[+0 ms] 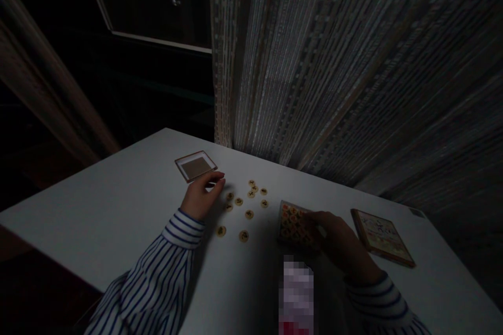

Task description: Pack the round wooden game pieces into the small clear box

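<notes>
Round xiangqi pieces with dark characters lie loose on the white table, among them one piece [249,214] near the middle and another piece [243,236] closer to me. My left hand [201,194] is just left of them, its thumb and fingertips drawn together; whether something small is between them is hidden. A box [280,222] holds rows of pieces with reddish characters [291,220]. Over the right end of this box, my right hand [340,241] has its fingers bent and closed, touching the box or its pieces. The fingers and the dim light hide what they grip.
A shallow rectangular tray or lid [184,171] with a brown panel inside lies behind my left hand. To the right of my right hand lies a flat case [383,235] with a pictured cover. A striped string curtain [271,63] hangs along the table's [118,193] far edge.
</notes>
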Tool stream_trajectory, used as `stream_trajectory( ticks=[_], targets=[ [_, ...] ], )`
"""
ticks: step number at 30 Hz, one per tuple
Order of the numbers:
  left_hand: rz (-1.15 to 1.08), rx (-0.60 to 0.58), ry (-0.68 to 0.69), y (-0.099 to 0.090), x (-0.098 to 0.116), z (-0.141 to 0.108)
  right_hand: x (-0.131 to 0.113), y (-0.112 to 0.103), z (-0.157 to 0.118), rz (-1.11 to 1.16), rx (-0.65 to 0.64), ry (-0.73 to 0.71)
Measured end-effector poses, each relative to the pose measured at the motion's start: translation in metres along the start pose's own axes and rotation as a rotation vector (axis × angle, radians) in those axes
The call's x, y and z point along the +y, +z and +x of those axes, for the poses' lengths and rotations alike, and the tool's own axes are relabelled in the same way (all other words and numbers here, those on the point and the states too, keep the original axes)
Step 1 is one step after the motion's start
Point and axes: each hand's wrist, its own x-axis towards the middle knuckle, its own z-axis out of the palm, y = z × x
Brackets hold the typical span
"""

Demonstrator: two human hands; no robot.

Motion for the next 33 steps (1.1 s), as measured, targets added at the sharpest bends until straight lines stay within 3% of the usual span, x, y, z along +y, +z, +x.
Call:
stream_trajectory(
  ticks=[10, 18, 25, 33],
  targets=[
    [-0.061, -0.001, -0.062, 0.018, -0.036, 0.014, -0.008, -0.004, 0.027, -0.043, -0.106, -0.024],
    [0.101, -0.064, 0.002, 0.018, -0.075, 0.007, -0.018, 0.006, 0.052, -0.074, -0.055, -0.121],
    [0.272, -0.211, 0.063, 0.017, -0.075, 0.007, -0.041, 0.019, 0.076, -0.067, -0.078, -0.205],
    [0.299, -0.338, 0.108, 0.028, -0.068, 0.008, -0.059, 0.021, 0.088, -0.066, -0.173, -0.25]
  ],
)
